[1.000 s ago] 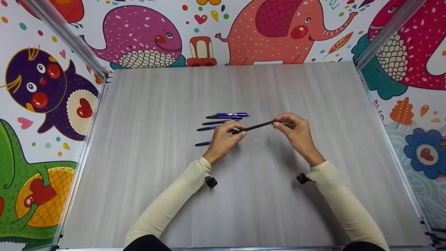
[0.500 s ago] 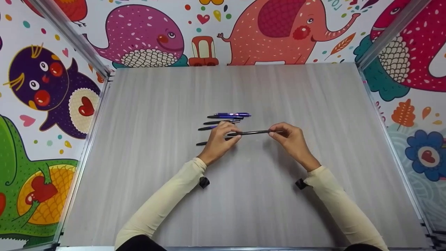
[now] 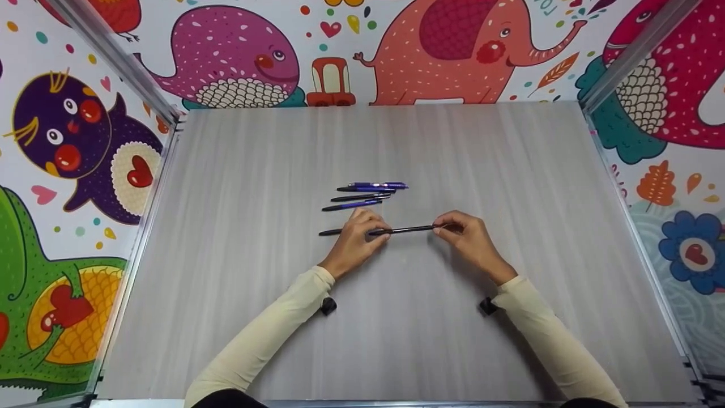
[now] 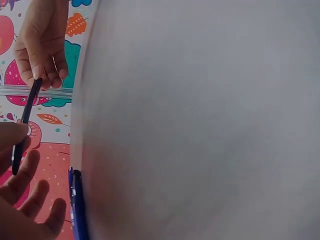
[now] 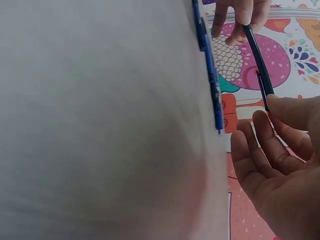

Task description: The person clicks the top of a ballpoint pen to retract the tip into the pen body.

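Observation:
A slim black pen (image 3: 412,229) is stretched level between the two hands, close over the table. The left hand (image 3: 354,241) pinches its left end between thumb and fingers, and the right hand (image 3: 467,238) pinches the right end. In the right wrist view the pen (image 5: 259,57) shows a clip along its side near the right thumb. Partly behind the left hand lies another dark pen (image 3: 329,232). Beyond it, a pen with a blue barrel and black end (image 3: 352,205), a black pen (image 3: 361,197) and blue pens (image 3: 378,186) lie roughly parallel.
The grey wood-grain table (image 3: 453,340) is bordered by metal rails, with upright metal posts (image 3: 113,62) at the back corners. Panels printed with cartoon animals (image 3: 453,51) stand around its back and sides.
Both hands have come down toward the person with the pen, which has turned from slanted to nearly level. The blue-barrelled pen behind the left hand has come into fuller view.

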